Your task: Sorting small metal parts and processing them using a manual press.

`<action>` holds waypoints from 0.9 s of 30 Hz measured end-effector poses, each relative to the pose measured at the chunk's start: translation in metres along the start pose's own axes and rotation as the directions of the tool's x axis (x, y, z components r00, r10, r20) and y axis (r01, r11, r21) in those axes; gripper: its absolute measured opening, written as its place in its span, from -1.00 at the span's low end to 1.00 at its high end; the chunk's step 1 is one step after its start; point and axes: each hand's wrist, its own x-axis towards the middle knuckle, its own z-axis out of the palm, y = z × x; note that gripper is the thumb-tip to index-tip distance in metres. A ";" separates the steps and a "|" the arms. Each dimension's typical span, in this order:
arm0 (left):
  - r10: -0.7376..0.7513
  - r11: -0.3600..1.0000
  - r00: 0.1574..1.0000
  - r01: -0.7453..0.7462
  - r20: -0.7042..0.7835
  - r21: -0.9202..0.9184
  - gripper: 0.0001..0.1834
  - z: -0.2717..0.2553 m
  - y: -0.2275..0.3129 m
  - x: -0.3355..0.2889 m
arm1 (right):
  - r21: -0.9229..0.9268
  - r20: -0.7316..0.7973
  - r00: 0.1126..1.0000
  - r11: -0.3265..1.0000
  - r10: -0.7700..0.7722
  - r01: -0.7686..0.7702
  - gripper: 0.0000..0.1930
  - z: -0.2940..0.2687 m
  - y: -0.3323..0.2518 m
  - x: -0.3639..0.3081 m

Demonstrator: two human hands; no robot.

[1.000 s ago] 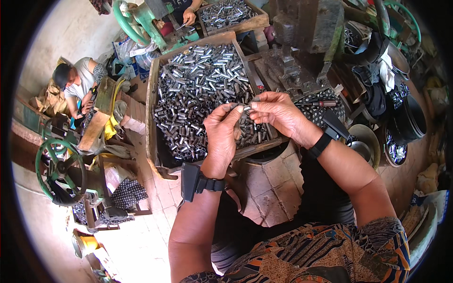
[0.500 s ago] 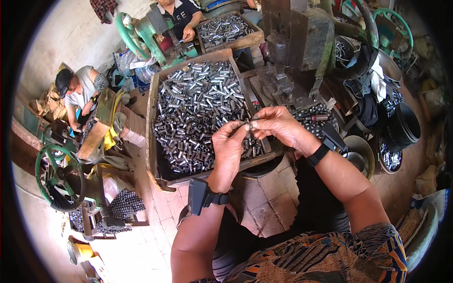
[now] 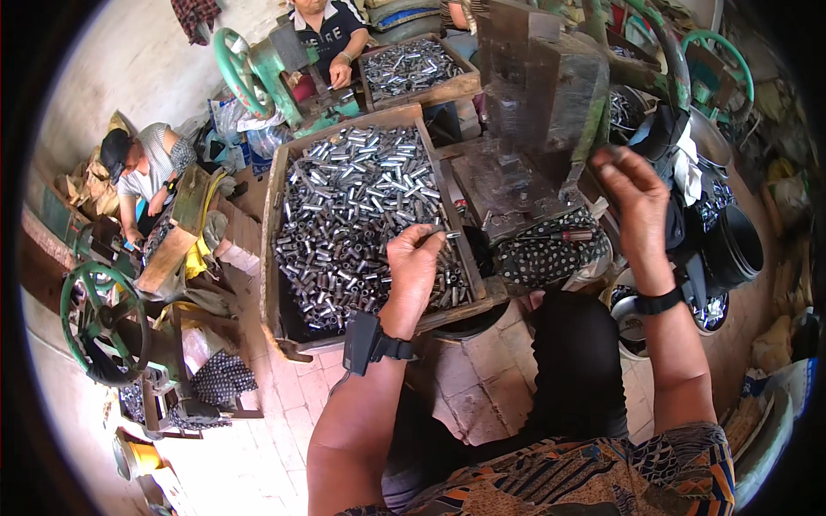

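Observation:
My left hand (image 3: pixel 411 267) is closed in a pinch on a small metal tube (image 3: pixel 453 235), over the right side of a wooden tray (image 3: pixel 271 232) heaped with short metal tubes (image 3: pixel 361 206). My right hand (image 3: pixel 635 196) is raised beside the worn green lever (image 3: pixel 594 125) of a dark, greasy press (image 3: pixel 538 86). Its fingers are bent and smeared by motion, so I cannot tell whether they hold anything. Below the press's bed lies a black polka-dot cloth (image 3: pixel 542 258) with a red-handled tool (image 3: pixel 572 234) on it.
Across from me a person (image 3: pixel 331 39) works at a green hand-wheel press (image 3: pixel 267 73), beside another tray of metal parts (image 3: pixel 469 79). Another person (image 3: pixel 148 168) sits at the left. A black bucket (image 3: pixel 736 245) and metal basins stand on my right.
My hands were together over the tray's right edge. My right hand has moved away, up and right toward the press lever. My left hand stays near the tray, with the tube now visible.

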 end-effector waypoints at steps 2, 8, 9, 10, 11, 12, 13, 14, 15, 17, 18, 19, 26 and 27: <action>0.049 0.998 0.999 -0.049 -0.010 0.025 -0.93 -0.001 -0.006 0.007 | -0.088 -0.086 0.986 0.987 -0.142 0.134 -0.61 -0.018 -0.017 0.011; 0.006 0.998 1.000 -0.006 -0.004 0.059 -0.91 0.009 -0.013 0.020 | -0.317 -0.189 0.821 0.825 -0.538 0.468 -0.34 -0.048 -0.036 0.046; -0.019 0.996 1.000 0.020 -0.009 0.085 -0.91 0.012 -0.013 0.021 | -0.315 -0.197 0.821 0.828 -0.536 0.465 -0.34 -0.053 -0.026 0.055; 0.019 0.998 1.000 -0.020 0.020 0.061 -0.89 0.018 -0.014 0.022 | -0.254 -0.205 0.872 0.885 -0.445 0.391 -0.41 -0.058 -0.016 0.064; 0.022 0.998 0.999 -0.024 0.030 0.064 -0.89 0.023 -0.017 0.025 | -0.193 -0.207 0.913 0.930 -0.351 0.314 -0.48 -0.064 -0.006 0.071; 0.002 0.996 0.999 -0.006 0.039 0.090 -0.89 0.028 -0.021 0.028 | -0.221 -0.218 0.947 0.957 -0.235 0.186 -0.56 -0.071 0.009 0.077; -0.017 0.993 0.999 0.012 0.046 0.118 -0.89 0.034 -0.022 0.032 | -0.244 -0.232 0.966 0.968 -0.114 0.055 -0.64 -0.077 0.026 0.082; -0.013 0.984 0.998 0.003 0.058 0.179 -0.89 0.036 -0.021 0.034 | -0.277 -0.206 0.973 0.960 -0.102 0.042 -0.74 -0.070 0.039 0.083; -0.011 0.982 0.998 -0.001 0.059 0.187 -0.89 0.041 -0.020 0.037 | -0.217 -0.303 0.946 0.975 -0.120 0.054 -0.75 -0.065 0.047 0.082; 0.051 0.946 0.996 -0.072 0.076 0.317 -0.87 0.046 -0.022 0.046 | -0.193 -0.279 0.959 0.981 -0.049 -0.006 -0.79 -0.070 0.054 0.090; 0.067 0.955 0.996 -0.083 0.067 0.284 -0.87 0.052 -0.025 0.053 | -0.188 -0.281 0.959 0.982 -0.044 -0.010 -0.79 -0.074 0.056 0.091; 0.060 0.957 0.995 -0.080 0.076 0.281 -0.87 0.061 -0.027 0.059 | -0.251 -0.219 0.974 0.968 -0.051 -0.005 -0.79 -0.078 0.045 0.091; 0.174 0.956 0.985 -0.174 0.020 0.238 -0.88 0.099 -0.043 0.103 | -0.446 -0.004 1.000 0.895 0.007 -0.008 -0.79 -0.084 -0.011 0.116; 0.173 0.953 0.985 -0.172 0.015 0.251 -0.88 0.094 -0.050 0.109 | -0.481 0.071 0.997 0.876 0.017 0.019 -0.78 -0.081 -0.018 0.121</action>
